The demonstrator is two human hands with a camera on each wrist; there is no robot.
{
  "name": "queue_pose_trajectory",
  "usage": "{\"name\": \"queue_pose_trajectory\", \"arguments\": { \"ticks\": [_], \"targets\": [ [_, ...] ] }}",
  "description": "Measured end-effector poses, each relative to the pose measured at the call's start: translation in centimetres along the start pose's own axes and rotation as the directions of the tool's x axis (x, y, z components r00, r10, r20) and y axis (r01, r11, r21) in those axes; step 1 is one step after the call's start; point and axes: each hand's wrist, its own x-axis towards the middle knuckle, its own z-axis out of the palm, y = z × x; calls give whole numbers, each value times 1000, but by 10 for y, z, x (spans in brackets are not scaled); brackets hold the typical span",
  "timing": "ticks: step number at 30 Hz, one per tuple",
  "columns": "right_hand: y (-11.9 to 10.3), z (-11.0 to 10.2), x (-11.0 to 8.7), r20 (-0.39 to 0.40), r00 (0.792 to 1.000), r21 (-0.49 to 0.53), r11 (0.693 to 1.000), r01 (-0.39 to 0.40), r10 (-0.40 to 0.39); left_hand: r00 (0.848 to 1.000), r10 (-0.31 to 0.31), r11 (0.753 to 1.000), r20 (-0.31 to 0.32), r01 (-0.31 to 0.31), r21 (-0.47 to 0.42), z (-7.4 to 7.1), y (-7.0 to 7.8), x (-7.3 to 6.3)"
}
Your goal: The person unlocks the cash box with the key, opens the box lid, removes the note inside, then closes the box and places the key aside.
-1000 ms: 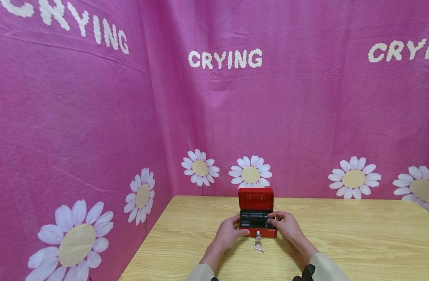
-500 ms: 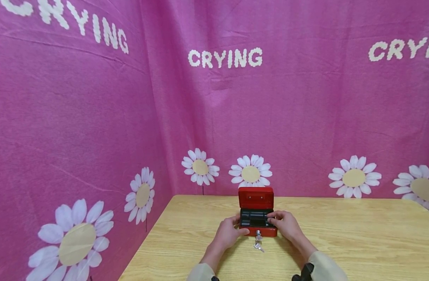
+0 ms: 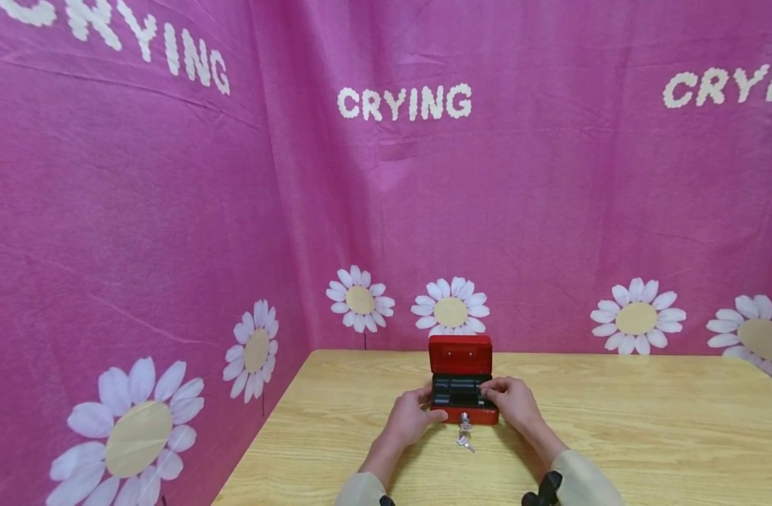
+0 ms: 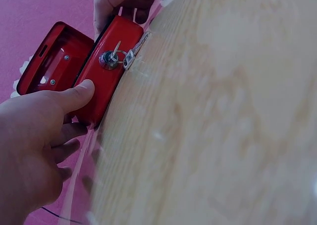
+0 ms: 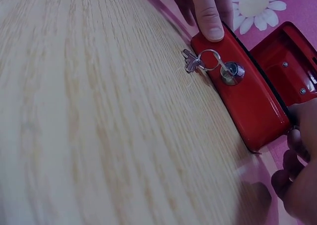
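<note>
A small red cash box (image 3: 471, 416) stands on the table with its lid (image 3: 460, 354) raised and a black tray (image 3: 449, 384) inside. My left hand (image 3: 408, 420) grips its left end, thumb on the front face and the other fingers round the side. My right hand (image 3: 515, 404) is at the right end, thumb and forefinger bent together over the tray's right compartments. Its remaining fingers curl beside the box in the right wrist view; I cannot tell what the fingertips hold. One key sits in the round lock (image 5: 232, 73), and a ring hangs from it with more keys (image 5: 192, 61).
The wooden table (image 3: 645, 422) extends to both sides and in front of the box. Behind and to the left hang pink cloths (image 3: 519, 211) printed with white daisies and lettering. Dark straps (image 3: 544, 488) sit at the cuffs of the light sleeves (image 3: 585, 481).
My right thumb and forefinger have shifted slightly within the right part of the tray, and a small pale spot now shows below them. The left hand keeps its grip; the box stays put.
</note>
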Motion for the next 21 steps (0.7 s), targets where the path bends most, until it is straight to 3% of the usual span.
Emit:
{"name": "queue_pose_trajectory", "arguments": {
  "ticks": [7, 16, 21],
  "targets": [
    [0, -1, 1, 7, 1000, 9, 1000, -17, 17, 1000, 1, 1000, 4, -1, 3, -1, 1, 0],
    [-2, -1, 1, -11, 999, 28, 999, -43, 43, 998, 63, 998, 2, -63, 1, -1, -2, 0],
    [-4, -3, -1, -20, 999, 53, 997, -49, 50, 998, 66, 998, 11, -66, 0, -1, -4, -1]
  ]
}}
